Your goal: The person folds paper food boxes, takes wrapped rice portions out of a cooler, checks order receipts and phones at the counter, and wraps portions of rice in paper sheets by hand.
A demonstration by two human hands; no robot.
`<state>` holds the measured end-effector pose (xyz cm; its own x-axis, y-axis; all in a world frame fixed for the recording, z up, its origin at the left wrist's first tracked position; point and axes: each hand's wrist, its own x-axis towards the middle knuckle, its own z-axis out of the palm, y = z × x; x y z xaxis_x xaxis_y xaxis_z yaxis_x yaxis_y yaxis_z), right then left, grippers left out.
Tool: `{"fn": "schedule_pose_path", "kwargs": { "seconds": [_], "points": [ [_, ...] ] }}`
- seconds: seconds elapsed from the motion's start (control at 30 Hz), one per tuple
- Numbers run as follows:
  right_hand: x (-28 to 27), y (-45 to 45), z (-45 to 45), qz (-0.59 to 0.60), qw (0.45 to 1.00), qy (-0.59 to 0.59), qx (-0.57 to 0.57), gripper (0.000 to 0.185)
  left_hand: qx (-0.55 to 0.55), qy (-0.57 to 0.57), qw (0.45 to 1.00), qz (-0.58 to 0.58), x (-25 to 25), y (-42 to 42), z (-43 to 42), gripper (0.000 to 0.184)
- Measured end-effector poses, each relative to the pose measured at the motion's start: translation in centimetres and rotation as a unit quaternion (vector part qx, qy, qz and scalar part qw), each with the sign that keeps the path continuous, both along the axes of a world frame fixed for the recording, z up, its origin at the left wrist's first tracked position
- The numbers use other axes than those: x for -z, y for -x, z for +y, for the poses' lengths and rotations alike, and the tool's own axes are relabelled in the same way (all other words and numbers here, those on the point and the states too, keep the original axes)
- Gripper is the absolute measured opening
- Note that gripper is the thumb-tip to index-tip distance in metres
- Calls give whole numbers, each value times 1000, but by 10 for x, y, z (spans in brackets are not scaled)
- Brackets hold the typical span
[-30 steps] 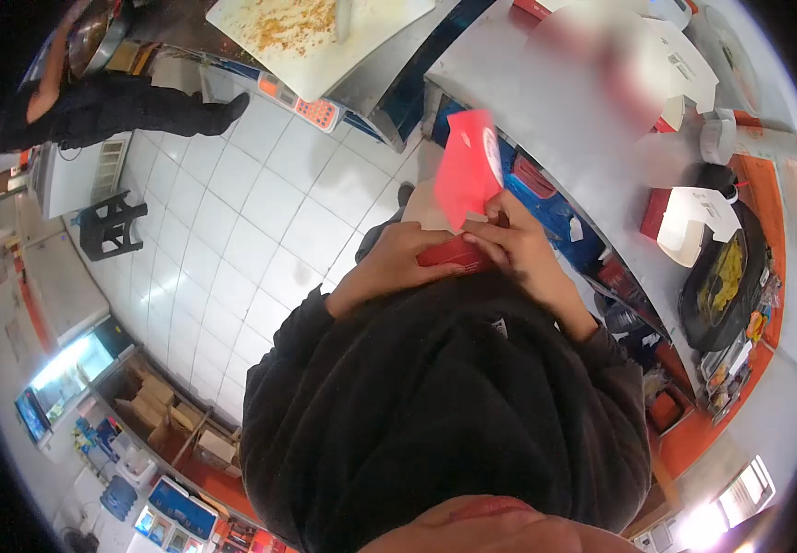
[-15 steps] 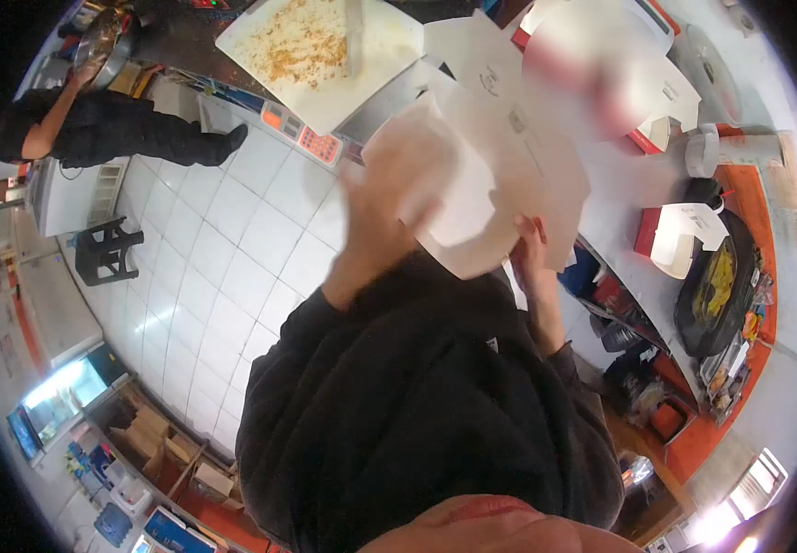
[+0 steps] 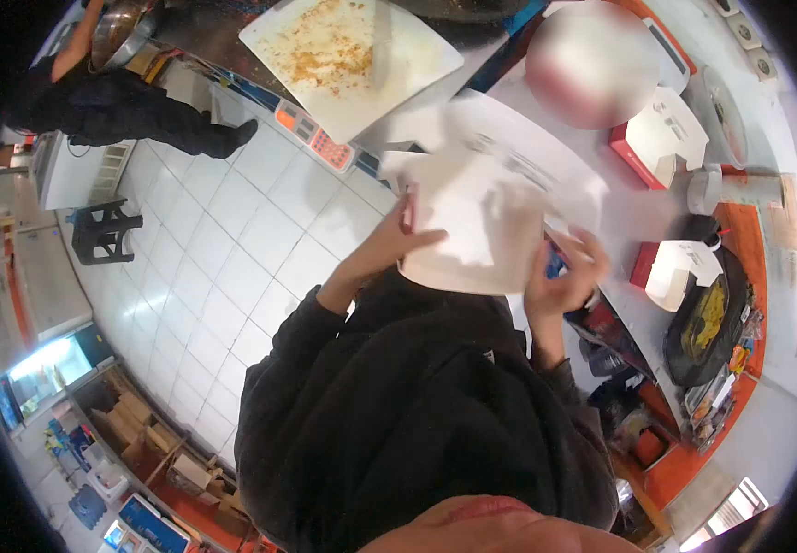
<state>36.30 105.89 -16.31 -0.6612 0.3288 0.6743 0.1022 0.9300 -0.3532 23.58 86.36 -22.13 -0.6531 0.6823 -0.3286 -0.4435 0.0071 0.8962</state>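
A large cardboard box (image 3: pixel 477 221), white inside, is held open in front of my chest, its long printed lid flap tilted away from me. My left hand (image 3: pixel 394 247) grips the box's left wall, thumb inside and the other fingers outside. At the right side, my right hand (image 3: pixel 564 275) is raised against the box edge with its fingers curled and slightly blurred. Whether it pinches the cardboard cannot be made out.
Ahead lies a white cutting board (image 3: pixel 352 64) with crumbs. A closed red-and-white box (image 3: pixel 661 138) and a small open box (image 3: pixel 677 275) stand on the metal counter (image 3: pixel 624 207) at right. A person (image 3: pixel 131 112) stands at upper left.
The red folded cardboard has been opened out, showing its white inside. Its walls now stand up as a box. My left hand has moved from over the cardboard to its left wall.
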Motion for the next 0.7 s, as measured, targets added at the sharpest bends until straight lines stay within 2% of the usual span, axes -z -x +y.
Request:
{"fn": "schedule_pose_path", "kwargs": {
  "seconds": [0.07, 0.1, 0.13, 0.17, 0.27, 0.37, 0.47, 0.57, 0.67, 0.7],
  "points": [
    [-29, 31, -18, -145, 968, 38, -199, 22, 130, 153, 971, 130, -10, -20, 7, 93],
    [-22, 36, -24, -158, 964, 79, -197, 22, 145, 150, 925, 319, -15, -31, 13, 100],
    [-12, 40, -27, -169, 959, 117, -196, 21, 200, 202, 951, 126, -54, -33, 21, 97],
    [-8, 44, -26, -177, 952, 151, -200, 21, 189, 200, 951, 140, -48, -39, 21, 97],
    [-22, 42, 5, -229, 889, 113, -381, 26, 167, 190, 952, 171, -41, -41, 21, 94],
    [-57, 44, 31, -333, 823, 73, -454, 28, 199, 185, 946, 179, -38, -40, 19, 89],
    [-63, 39, 38, -337, 809, 9, -481, 28, 207, 158, 951, 165, -34, -41, 22, 81],
    [-9, 1, 19, -269, 848, -145, -433, 37, 169, 152, 951, 210, -18, -47, 26, 76],
    [-8, -8, 8, -213, 810, -429, -338, 39, 175, 168, 943, 227, 5, -52, 35, 72],
    [-12, -9, 8, -227, 842, -364, -328, 37, 184, 173, 941, 224, 12, -51, 41, 70]
  ]
}}
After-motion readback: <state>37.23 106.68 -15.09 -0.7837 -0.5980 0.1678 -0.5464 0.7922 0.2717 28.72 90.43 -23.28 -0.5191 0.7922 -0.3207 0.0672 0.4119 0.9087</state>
